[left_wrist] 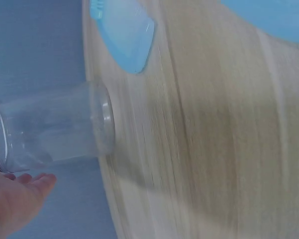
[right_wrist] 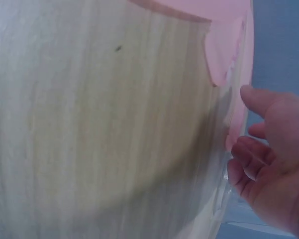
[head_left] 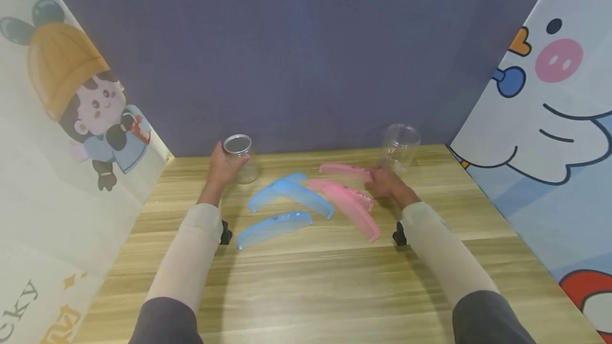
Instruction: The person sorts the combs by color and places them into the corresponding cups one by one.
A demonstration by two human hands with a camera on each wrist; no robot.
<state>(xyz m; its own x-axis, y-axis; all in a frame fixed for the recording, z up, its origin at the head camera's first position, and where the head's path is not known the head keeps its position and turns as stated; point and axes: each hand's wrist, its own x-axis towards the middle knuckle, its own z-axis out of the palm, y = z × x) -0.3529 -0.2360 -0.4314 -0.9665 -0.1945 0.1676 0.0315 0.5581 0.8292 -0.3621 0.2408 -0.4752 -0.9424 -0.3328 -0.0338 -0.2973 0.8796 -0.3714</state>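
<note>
Curled round the clear plastic jar [head_left: 239,157] at the table's far left, the left hand [head_left: 221,166] holds something probably light, stiff and slippery, best gripped mid-wall, while the right hand's [head_left: 388,185] loosely bent fingers touch the far pink comb [head_left: 344,169].
</note>
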